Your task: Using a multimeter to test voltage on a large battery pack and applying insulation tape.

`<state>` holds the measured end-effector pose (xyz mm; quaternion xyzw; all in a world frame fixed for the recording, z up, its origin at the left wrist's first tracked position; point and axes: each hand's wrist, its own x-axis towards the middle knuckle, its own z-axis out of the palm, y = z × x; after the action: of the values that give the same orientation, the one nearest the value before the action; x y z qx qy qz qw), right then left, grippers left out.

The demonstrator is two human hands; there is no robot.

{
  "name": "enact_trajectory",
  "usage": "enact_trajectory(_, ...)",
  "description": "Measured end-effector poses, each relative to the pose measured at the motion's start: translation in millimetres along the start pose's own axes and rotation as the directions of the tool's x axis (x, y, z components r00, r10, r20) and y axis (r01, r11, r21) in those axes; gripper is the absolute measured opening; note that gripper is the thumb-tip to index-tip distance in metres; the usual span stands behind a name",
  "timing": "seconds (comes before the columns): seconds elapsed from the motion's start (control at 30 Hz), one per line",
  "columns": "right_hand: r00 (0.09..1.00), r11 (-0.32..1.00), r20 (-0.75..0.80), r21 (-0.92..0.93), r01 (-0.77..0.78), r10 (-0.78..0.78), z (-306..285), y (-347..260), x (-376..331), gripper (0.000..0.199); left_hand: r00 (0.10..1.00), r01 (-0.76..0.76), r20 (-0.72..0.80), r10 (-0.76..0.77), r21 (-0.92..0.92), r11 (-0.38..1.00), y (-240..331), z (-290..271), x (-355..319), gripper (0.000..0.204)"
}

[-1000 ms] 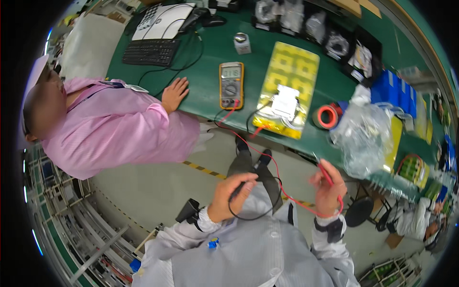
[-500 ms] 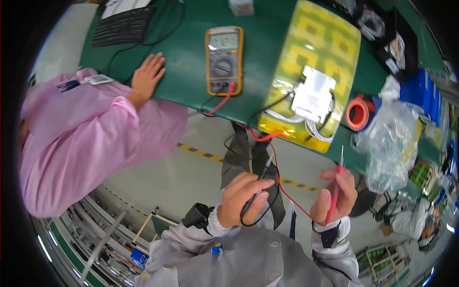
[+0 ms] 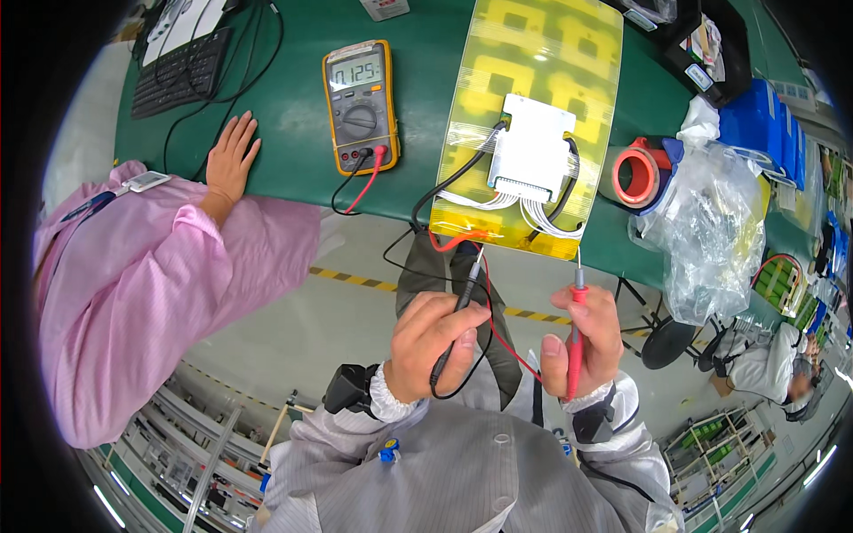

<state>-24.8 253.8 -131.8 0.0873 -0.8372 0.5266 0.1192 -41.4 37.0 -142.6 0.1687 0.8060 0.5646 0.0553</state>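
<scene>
Before the bench (image 3: pixel 293 133), left fingers (image 3: pixel 458 322) clasp a black probe (image 3: pixel 466 295); right fingers (image 3: pixel 554 360) pinch a red probe (image 3: pixel 575 346). A yellow pack (image 3: pixel 533 75) lies ahead.

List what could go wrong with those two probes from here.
1. The left hand and right hand hold the black probe and red probe, bare tips near the wired end of the yellow-wrapped pack; a slip might touch an unintended contact.
2. The red lead hangs loose past the table edge; snagging it could tug the multimeter.
</scene>
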Motion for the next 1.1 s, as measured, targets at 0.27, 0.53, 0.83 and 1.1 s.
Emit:
enact_trajectory(0.27,1.0,1.0,0.0,0.003,-0.002,0.002,-2.6,0.7,2.0,0.044,0.999,0.029,-0.03,-0.029,0.002,1.0,0.3,2.9,5.8,0.021)
enact_trajectory(0.53,1.0,1.0,0.016,0.008,-0.019,0.019,-6.9,-3.0,5.4,0.044,1.0,0.022,-0.004,-0.021,0.029,0.999,0.7,0.7,9.1,0.02)
enact_trajectory(0.83,0.988,0.986,0.019,0.065,-0.152,0.151,-25.8,-7.7,24.6,0.035,0.995,0.094,-0.021,-0.093,0.044,0.995,16.0,-2.0,18.4,0.018)
enact_trajectory(1.1,0.891,0.851,-0.23,0.459,-0.255,0.391,-42.9,24.8,61.0,0.026,0.988,0.151,-0.041,-0.149,0.056,0.987,20.6,-2.6,19.1,0.021)
